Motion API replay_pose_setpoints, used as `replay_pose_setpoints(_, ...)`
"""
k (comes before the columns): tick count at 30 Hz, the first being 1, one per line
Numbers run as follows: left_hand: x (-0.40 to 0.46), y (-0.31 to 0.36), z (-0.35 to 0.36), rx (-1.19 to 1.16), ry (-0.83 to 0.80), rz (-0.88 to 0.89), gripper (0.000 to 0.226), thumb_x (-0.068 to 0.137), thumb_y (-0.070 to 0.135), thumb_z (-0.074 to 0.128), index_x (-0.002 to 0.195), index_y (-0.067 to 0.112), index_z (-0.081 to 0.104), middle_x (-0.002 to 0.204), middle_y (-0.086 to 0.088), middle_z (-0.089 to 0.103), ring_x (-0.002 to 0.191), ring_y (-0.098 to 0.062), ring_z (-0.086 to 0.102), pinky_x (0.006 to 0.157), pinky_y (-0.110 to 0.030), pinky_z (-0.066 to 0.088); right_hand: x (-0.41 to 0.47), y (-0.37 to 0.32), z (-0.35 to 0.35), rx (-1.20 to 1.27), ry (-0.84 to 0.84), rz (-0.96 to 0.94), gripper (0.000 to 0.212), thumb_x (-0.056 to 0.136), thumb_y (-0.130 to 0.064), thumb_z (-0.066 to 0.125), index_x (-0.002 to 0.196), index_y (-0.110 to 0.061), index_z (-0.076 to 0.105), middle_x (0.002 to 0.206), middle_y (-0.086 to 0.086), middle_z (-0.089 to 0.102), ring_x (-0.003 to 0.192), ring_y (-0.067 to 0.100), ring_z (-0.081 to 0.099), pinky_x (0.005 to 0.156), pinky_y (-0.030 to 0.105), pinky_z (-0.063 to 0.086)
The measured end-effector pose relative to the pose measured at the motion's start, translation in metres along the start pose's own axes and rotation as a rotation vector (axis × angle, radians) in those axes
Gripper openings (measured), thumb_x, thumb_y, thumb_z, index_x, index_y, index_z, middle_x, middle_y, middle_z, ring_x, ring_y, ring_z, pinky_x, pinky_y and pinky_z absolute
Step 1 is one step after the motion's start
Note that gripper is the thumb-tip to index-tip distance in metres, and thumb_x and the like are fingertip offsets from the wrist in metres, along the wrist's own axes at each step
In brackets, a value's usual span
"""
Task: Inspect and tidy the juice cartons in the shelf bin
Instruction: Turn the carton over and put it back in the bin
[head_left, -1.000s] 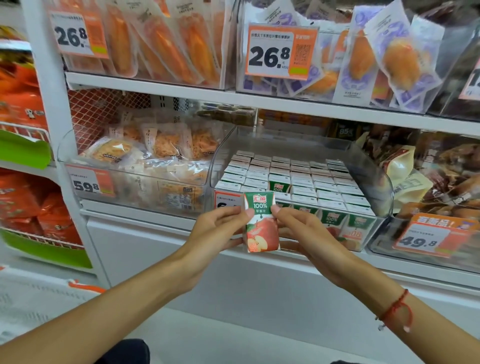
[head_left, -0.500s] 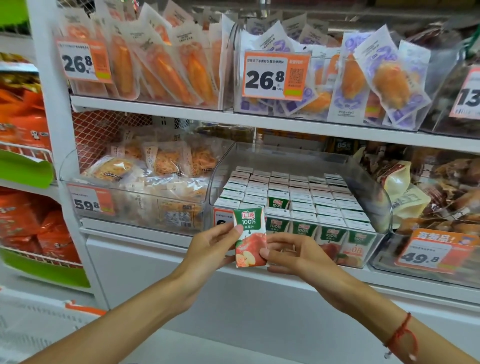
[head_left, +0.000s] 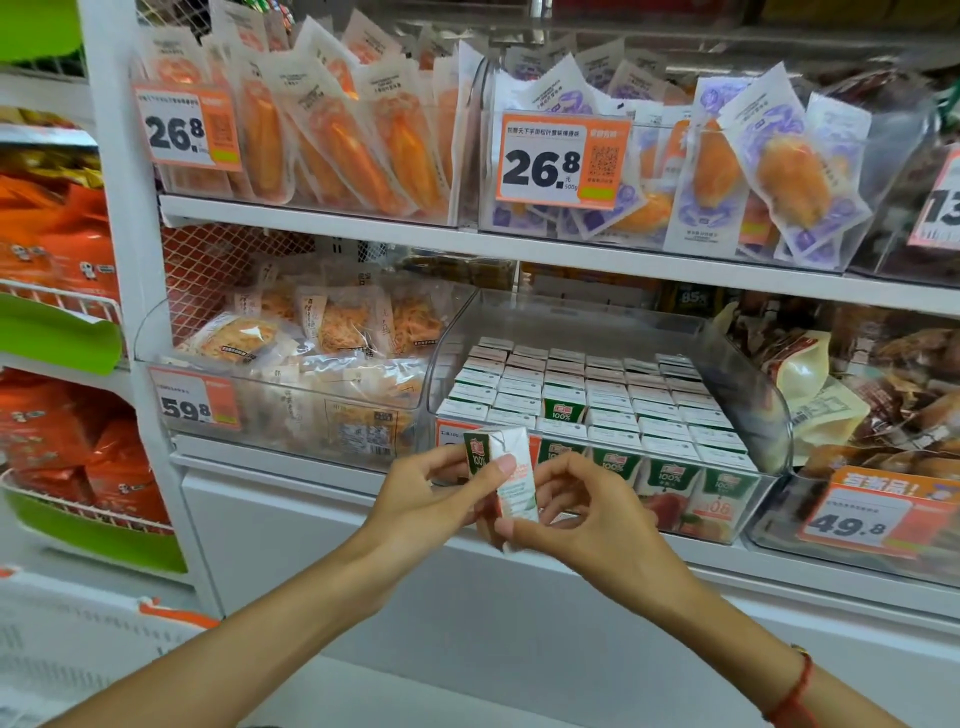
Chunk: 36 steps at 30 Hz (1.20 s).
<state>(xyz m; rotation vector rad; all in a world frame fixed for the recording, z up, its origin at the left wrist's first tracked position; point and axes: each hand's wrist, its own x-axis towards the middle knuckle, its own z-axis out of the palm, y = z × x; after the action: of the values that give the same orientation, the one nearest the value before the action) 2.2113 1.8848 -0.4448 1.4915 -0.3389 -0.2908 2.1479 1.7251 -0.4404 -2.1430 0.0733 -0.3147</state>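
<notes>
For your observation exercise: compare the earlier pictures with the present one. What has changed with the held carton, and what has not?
The juice carton has been turned from front-on to show its white side panel. Both the left hand and the right hand still pinch it. The cartons in the clear bin stayed put.

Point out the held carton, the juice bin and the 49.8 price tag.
held carton (head_left: 511, 480), head view, white side panel.
juice bin (head_left: 769, 410), head view, clear right wall.
49.8 price tag (head_left: 852, 525), head view, white number area.

The clear, glossy plastic shelf bin (head_left: 753, 395) holds smooth green-and-white paperboard juice cartons (head_left: 613, 410). The flat white shelf board (head_left: 363, 239) above looks smooth painted metal. Neighbouring translucent film snack pouches (head_left: 332, 145) shine.
</notes>
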Motion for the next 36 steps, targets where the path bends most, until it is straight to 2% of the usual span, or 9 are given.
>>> replay_pose_setpoints(3,0.000,0.003,-0.004,0.016,-0.023,-0.018,0.014,0.081,0.038,0.070,0.093,0.031,0.069,0.086,0.014,0.076,0.082,-0.002,0.073,0.062,-0.013,0.055,0.005,0.001,-0.012,0.264,-0.155,0.152,0.042,0.068,-0.042,0.079,0.100,-0.017,0.068,0.094,0.001,0.074,0.090,0.010,0.069,0.083,0.022,0.056)
replay_pose_setpoints(8,0.000,0.004,-0.002,0.010,-0.082,-0.066,0.037,0.082,0.049,0.062,0.110,0.026,0.069,0.097,0.009,0.077,0.095,-0.003,0.071,0.086,-0.022,0.056,0.006,0.002,-0.023,0.388,-0.396,0.244,0.049,0.078,-0.041,0.071,0.123,-0.023,0.064,0.115,-0.004,0.072,0.110,0.009,0.066,0.097,0.029,0.051)
replay_pose_setpoints(13,0.002,0.002,0.003,0.006,-0.103,-0.119,0.034,0.094,0.044,0.054,0.115,0.022,0.069,0.101,0.004,0.077,0.102,-0.010,0.070,0.100,-0.032,0.051,0.004,0.000,-0.020,0.337,-0.323,0.226,0.034,0.083,-0.039,0.069,0.114,-0.025,0.070,0.109,-0.006,0.074,0.106,0.008,0.067,0.101,0.031,0.050)
replay_pose_setpoints(20,0.003,0.005,0.004,-0.052,-0.141,-0.162,0.032,0.096,0.040,0.052,0.118,0.021,0.068,0.104,0.000,0.076,0.102,-0.011,0.070,0.093,-0.026,0.055,0.004,-0.002,-0.019,0.295,-0.288,0.215,0.022,0.087,-0.035,0.068,0.107,-0.026,0.071,0.101,-0.008,0.075,0.100,0.006,0.068,0.096,0.026,0.048)
replay_pose_setpoints(24,-0.003,0.007,0.004,-0.115,-0.109,-0.177,0.034,0.089,0.041,0.063,0.118,0.024,0.067,0.104,0.003,0.076,0.102,-0.009,0.070,0.097,-0.032,0.052,0.004,-0.001,-0.015,0.284,-0.187,0.180,0.016,0.083,-0.030,0.074,0.099,-0.026,0.071,0.093,-0.004,0.075,0.089,0.007,0.070,0.076,0.013,0.051)
replay_pose_setpoints(27,-0.007,0.006,0.006,-0.028,-0.062,-0.158,0.052,0.070,0.049,0.075,0.116,0.028,0.066,0.101,0.009,0.076,0.095,-0.003,0.071,0.089,-0.028,0.056,0.003,0.003,-0.006,0.051,0.005,0.100,0.030,0.074,-0.034,0.081,0.101,-0.028,0.070,0.086,-0.008,0.073,0.082,0.008,0.067,0.072,0.016,0.053)
replay_pose_setpoints(30,-0.007,0.004,0.009,-0.047,0.013,-0.181,0.036,0.079,0.036,0.076,0.111,0.022,0.066,0.092,0.006,0.077,0.085,-0.006,0.073,0.073,-0.022,0.060,0.000,0.003,0.005,-0.201,0.143,-0.029,0.048,0.062,-0.046,0.084,0.102,-0.032,0.064,0.087,-0.018,0.067,0.080,-0.004,0.061,0.069,0.011,0.049)
replay_pose_setpoints(33,-0.004,0.002,0.005,-0.052,0.057,-0.204,0.027,0.087,0.029,0.071,0.112,0.019,0.067,0.095,0.001,0.077,0.083,-0.010,0.074,0.068,-0.019,0.059,0.002,0.003,0.007,-0.266,0.071,-0.086,0.053,0.061,-0.053,0.082,0.102,-0.033,0.055,0.088,-0.019,0.061,0.083,-0.005,0.056,0.068,0.012,0.049)
replay_pose_setpoints(36,0.001,0.002,-0.001,-0.088,0.021,-0.219,0.026,0.089,0.029,0.068,0.113,0.018,0.069,0.099,-0.001,0.077,0.091,-0.014,0.074,0.071,-0.018,0.059,0.008,0.004,-0.004,0.041,-0.107,0.045,0.032,0.077,-0.047,0.074,0.101,-0.030,0.063,0.089,-0.010,0.068,0.084,0.002,0.062,0.071,0.013,0.049)
